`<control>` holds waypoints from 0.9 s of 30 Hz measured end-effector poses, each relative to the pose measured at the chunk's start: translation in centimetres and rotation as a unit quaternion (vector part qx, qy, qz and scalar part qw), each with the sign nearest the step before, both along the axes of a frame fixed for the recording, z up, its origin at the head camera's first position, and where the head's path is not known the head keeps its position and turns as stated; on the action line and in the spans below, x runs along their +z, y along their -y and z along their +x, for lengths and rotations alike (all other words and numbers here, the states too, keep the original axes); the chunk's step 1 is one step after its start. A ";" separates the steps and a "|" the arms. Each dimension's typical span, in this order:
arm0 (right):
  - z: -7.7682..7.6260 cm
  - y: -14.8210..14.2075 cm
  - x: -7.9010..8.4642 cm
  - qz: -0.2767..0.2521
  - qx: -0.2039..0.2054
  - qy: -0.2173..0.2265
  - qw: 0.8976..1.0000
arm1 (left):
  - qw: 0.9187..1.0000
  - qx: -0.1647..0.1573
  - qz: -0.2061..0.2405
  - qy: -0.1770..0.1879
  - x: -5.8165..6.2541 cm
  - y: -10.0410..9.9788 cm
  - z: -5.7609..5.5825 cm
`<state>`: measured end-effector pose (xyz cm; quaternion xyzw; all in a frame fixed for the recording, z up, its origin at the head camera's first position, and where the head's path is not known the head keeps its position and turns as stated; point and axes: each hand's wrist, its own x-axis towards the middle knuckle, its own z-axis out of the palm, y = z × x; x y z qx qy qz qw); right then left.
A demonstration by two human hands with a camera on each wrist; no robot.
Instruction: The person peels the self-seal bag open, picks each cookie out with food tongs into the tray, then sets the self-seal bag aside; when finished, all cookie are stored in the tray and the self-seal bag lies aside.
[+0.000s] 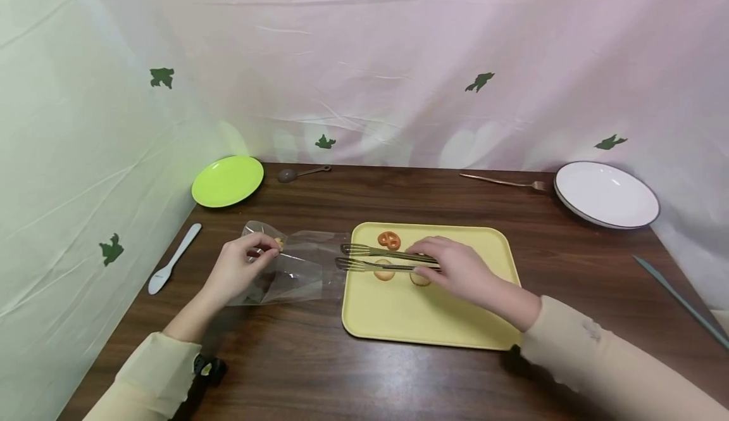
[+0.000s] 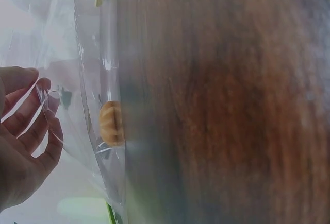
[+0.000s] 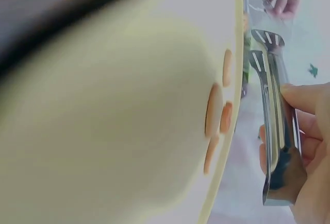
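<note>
My left hand (image 1: 236,268) pinches the edge of a clear plastic bag (image 1: 302,276), lifting its mouth off the table. A ridged golden cookie (image 2: 111,124) lies inside the bag in the left wrist view. In my right hand (image 1: 462,270) I grip metal tongs (image 3: 281,126), their slotted tips pointing left and standing apart with nothing between them. The tongs hang above a yellow tray (image 1: 398,320). On it lie a reddish pretzel-shaped cookie (image 1: 389,240), a round cookie (image 1: 384,275) and another cookie (image 1: 420,279) partly under my right hand.
A green plate (image 1: 228,182) and a dark spoon (image 1: 288,175) are at the back left, a white spoon (image 1: 173,259) at the left edge. At the right are a copper-coloured fork (image 1: 504,182), a white dish (image 1: 606,193) and a grey-green utensil (image 1: 678,294). Curtains enclose the wooden table.
</note>
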<state>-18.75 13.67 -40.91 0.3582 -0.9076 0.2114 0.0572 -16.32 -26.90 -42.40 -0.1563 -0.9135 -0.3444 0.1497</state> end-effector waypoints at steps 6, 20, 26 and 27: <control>-1.1 4.1 -0.5 0.020 0.024 0.005 0.999 | 1.000 0.003 0.003 0.006 0.0 -0.1 0.0; -1.6 12.0 -0.4 0.071 0.056 0.012 0.996 | 1.000 0.012 0.012 0.005 0.1 -0.5 -0.5; -1.7 13.5 -0.8 0.068 0.073 0.013 0.995 | 0.999 0.025 0.022 0.000 -0.1 -0.6 -0.7; -1.7 13.7 -0.9 0.066 0.074 0.012 0.995 | 0.999 0.026 0.024 -0.001 -0.1 -0.6 -0.7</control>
